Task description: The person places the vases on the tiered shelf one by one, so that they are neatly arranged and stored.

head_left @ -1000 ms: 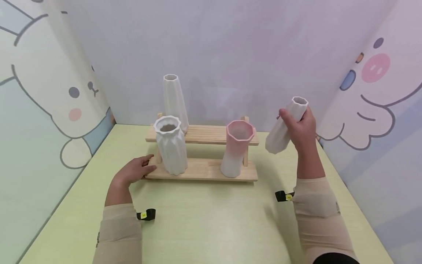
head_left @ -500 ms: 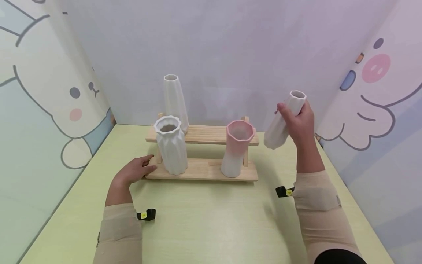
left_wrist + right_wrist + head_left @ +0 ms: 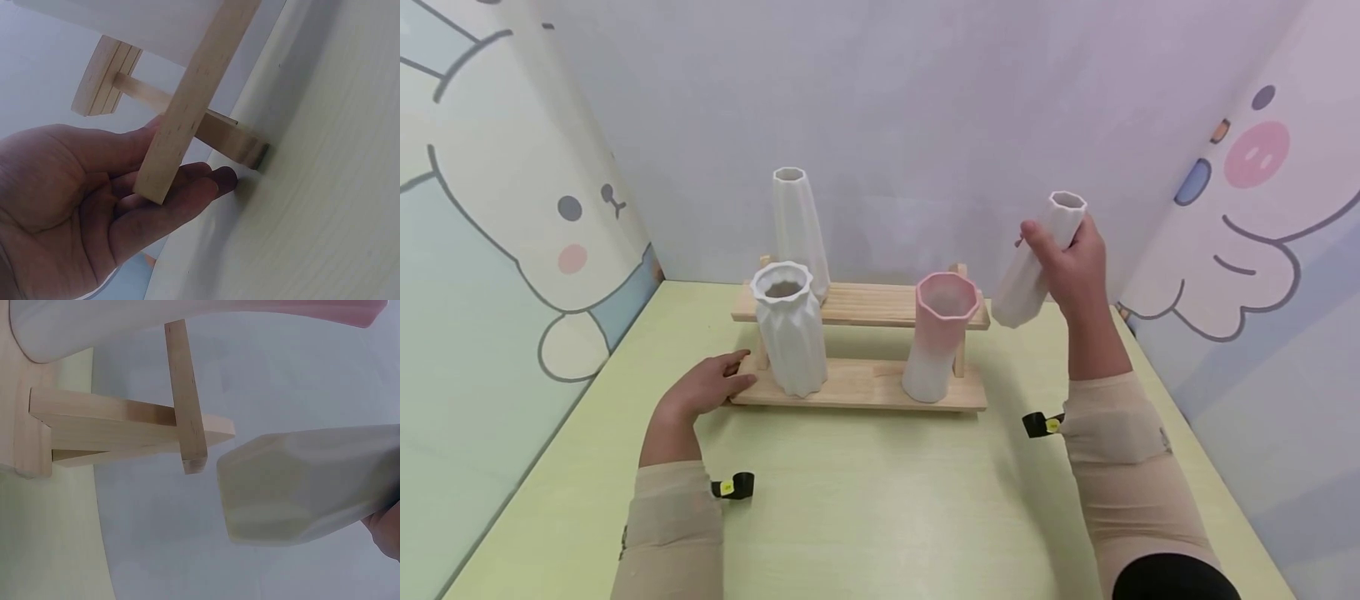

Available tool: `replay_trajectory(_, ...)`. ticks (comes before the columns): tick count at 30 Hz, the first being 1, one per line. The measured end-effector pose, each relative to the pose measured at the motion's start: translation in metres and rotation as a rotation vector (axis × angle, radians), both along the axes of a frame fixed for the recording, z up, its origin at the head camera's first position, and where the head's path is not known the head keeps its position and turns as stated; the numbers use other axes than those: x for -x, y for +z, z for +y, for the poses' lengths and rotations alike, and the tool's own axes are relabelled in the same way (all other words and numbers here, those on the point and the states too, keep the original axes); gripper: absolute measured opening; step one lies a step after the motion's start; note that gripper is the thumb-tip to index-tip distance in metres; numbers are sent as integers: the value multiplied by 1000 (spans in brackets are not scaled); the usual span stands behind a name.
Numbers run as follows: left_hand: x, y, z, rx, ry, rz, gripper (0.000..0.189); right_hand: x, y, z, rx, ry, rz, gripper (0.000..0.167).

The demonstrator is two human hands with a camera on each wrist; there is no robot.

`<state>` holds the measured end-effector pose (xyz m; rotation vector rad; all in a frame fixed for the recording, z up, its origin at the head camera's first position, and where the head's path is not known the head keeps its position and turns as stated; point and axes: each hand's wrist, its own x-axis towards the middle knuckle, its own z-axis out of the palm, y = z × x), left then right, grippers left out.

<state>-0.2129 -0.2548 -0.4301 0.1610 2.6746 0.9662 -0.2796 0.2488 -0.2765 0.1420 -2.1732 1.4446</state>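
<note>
My right hand grips a white faceted vase around its neck. The vase leans with its mouth up and right, its base in the air just right of the wooden two-tier shelf. In the right wrist view the vase's base faces the end of the upper board. My left hand holds the left end of the lower board, thumb above and fingers beneath, as the left wrist view shows at the board's end.
On the lower board stand a white fluted vase at left and a pink-and-white vase at right. A tall white vase stands on the upper board's left. Behind is a pale wall; the table is light yellow-green.
My right hand has raised the white vase and carried it slightly left, closer to the upper board's right end. The left hand and the shelf have stayed put.
</note>
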Motion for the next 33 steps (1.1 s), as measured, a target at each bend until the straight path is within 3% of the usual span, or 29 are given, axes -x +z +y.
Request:
replay_trajectory(21, -1, 1, 1, -21, 5, -10, 69, 2, 6, -16, -50, 38, -47, 54)
replay_trajectory(33, 0, 1, 1, -9, -4, -5, 70, 4, 8, -26, -35, 78, 3, 50)
